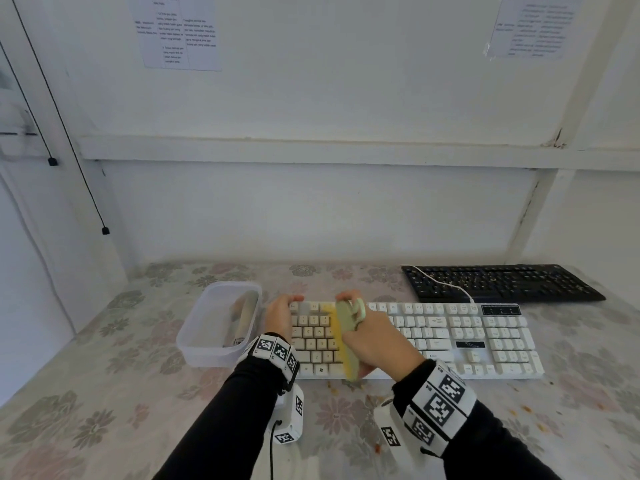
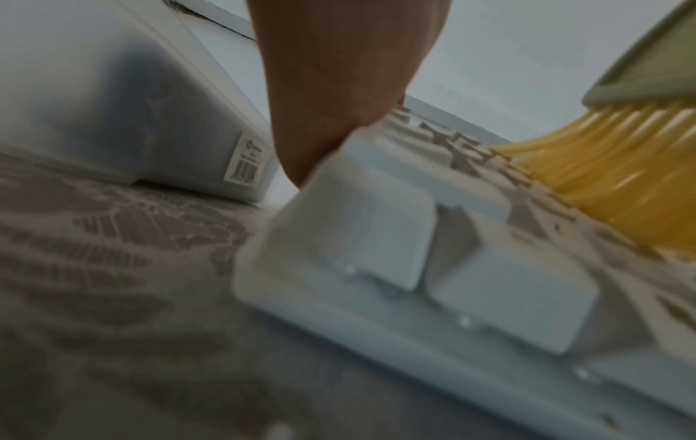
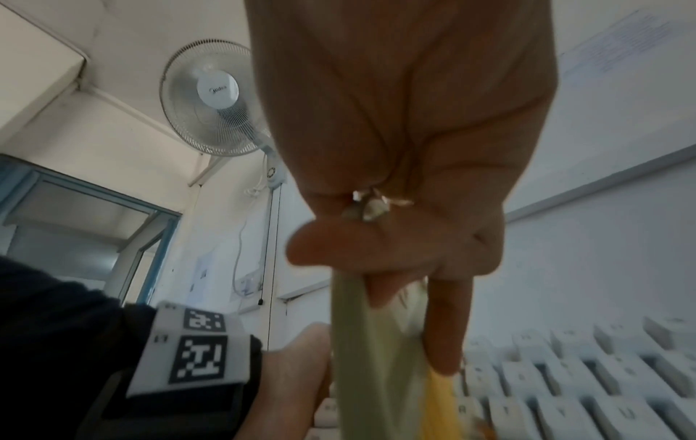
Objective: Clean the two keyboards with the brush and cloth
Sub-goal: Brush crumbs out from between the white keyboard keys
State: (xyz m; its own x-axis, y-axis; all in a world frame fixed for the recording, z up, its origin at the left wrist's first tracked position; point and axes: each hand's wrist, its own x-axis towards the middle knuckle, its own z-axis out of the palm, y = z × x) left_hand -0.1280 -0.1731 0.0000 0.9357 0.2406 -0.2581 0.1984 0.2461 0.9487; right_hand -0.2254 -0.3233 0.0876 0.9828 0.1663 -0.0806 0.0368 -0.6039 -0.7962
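Observation:
The white keyboard [image 1: 450,337] lies across the middle of the table, and the black keyboard [image 1: 502,282] sits behind it to the right. My right hand [image 1: 377,344] grips a green brush [image 1: 346,327] whose yellow bristles [image 2: 621,166] press on the keys of the white keyboard's left half. The brush handle [image 3: 373,357] runs down through my right hand's curled fingers [image 3: 448,327]. My left hand [image 1: 280,313] holds the white keyboard's left end [image 2: 376,238], with its fingers curled over the far corner.
A clear plastic container [image 1: 194,341] stands just left of the keyboard with a pale rolled item [image 1: 242,320] inside. Orange crumbs [image 1: 526,408] dot the flowered tablecloth in front of the keyboard. A white cable [image 1: 446,284] crosses the black keyboard. The wall stands close behind.

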